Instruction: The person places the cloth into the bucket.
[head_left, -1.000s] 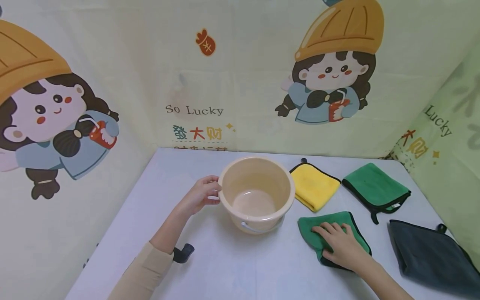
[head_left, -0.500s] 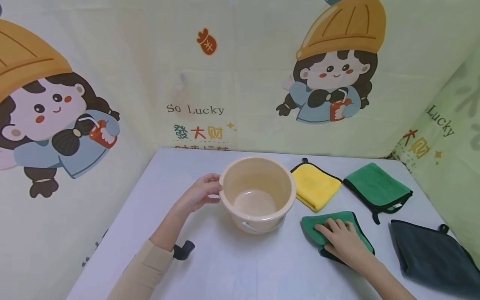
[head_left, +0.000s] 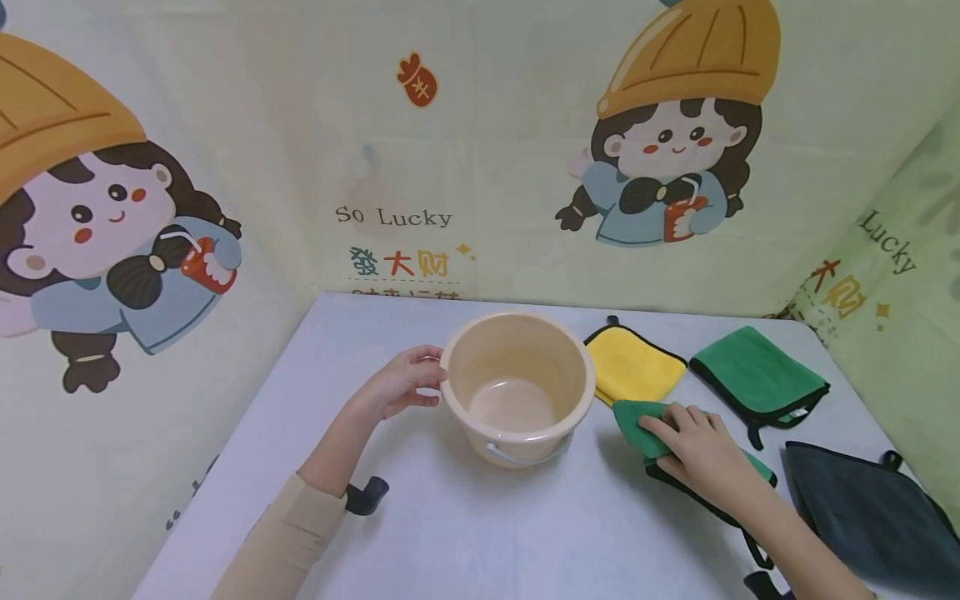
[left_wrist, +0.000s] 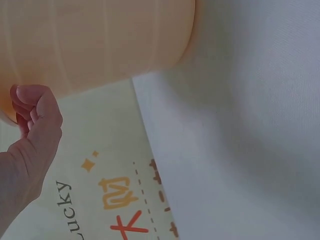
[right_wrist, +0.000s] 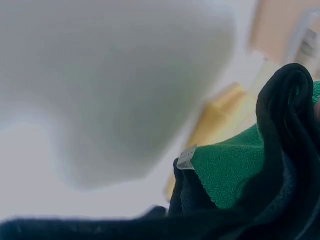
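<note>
A beige bucket [head_left: 517,375] stands upright on the white table, its thin handle hanging at the front. My left hand [head_left: 405,383] holds the bucket's left rim with bent fingers. In the left wrist view those fingers [left_wrist: 37,100] curl against the bucket's side [left_wrist: 100,45]. My right hand [head_left: 701,450] grips a folded green towel [head_left: 637,425] with black edging. Its shadow falls on the table below, so it is raised. In the right wrist view the towel [right_wrist: 230,167] fills the lower right, with a white tag, and hides nearly all of the hand.
A folded yellow towel [head_left: 633,362] lies right of the bucket, partly covered by the held towel. Another green towel [head_left: 757,371] lies at the back right, and a dark grey towel [head_left: 862,504] at the right. Patterned cloth walls [head_left: 517,167] border the table [head_left: 450,533].
My right hand has gripped the green towel and lifted it off the table, shifting slightly right; a black loop now hangs from it. The left hand and the bucket have stayed in place.
</note>
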